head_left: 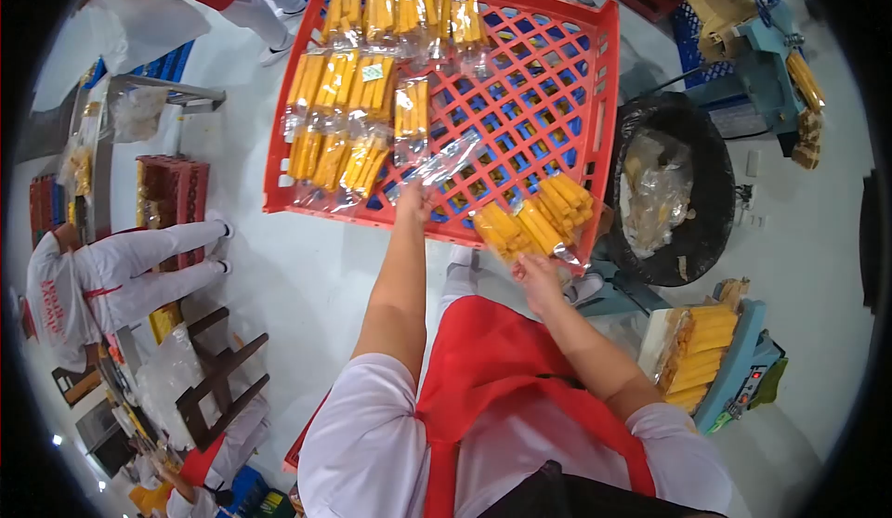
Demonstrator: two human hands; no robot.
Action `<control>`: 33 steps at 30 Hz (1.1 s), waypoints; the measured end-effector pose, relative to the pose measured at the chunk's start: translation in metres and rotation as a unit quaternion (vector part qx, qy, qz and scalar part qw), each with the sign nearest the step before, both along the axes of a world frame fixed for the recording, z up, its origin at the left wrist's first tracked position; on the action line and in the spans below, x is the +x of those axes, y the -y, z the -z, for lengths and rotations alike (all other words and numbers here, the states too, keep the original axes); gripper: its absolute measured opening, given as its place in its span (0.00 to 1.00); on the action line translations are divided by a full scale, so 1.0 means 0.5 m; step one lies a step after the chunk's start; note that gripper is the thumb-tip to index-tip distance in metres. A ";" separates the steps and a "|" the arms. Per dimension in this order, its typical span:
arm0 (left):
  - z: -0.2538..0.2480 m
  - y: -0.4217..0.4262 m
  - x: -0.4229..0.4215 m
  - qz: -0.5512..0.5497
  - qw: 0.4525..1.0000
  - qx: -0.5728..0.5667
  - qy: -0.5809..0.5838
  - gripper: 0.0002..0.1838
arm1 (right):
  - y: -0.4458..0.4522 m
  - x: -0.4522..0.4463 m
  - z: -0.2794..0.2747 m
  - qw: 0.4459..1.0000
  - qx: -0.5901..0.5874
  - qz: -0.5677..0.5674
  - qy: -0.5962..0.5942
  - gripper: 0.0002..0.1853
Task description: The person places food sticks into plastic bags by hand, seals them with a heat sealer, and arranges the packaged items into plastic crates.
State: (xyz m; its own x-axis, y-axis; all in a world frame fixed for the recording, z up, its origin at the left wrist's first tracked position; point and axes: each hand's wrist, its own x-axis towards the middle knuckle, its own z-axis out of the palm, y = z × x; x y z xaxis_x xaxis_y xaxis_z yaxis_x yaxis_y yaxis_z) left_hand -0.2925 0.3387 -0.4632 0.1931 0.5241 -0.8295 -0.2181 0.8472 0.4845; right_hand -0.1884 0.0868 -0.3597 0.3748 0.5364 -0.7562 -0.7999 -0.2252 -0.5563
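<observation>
My left hand is closed at the near edge of the red crate, pinching a clear plastic bag that stretches over the crate's lattice floor. My right hand is closed on the near end of a clear packet of yellow sticks, one of several grouped at the crate's near right corner. The fingertips of both hands are partly hidden. More packets of yellow sticks lie in rows along the left and far side of the red plastic crate. One packet carries a white-and-green label.
Right of the crate stands a bin with a black liner holding crumpled plastic. A blue-grey machine with stacked yellow sticks is at lower right. Two co-workers stand at left and far left, near a dark wooden rack.
</observation>
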 end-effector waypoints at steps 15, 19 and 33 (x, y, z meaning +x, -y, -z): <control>-0.181 -0.177 -0.003 0.198 0.759 0.516 -0.344 0.09 | 0.056 0.100 -0.096 0.991 -0.069 -0.066 0.097 0.06; -0.561 -0.124 -0.011 0.530 0.675 0.487 -0.163 0.09 | -0.027 0.126 -0.207 0.999 -0.016 -0.026 0.043 0.14; -0.951 0.031 0.150 0.324 0.553 0.763 0.086 0.11 | -0.048 0.118 -0.473 0.853 0.475 -0.138 -0.164 0.34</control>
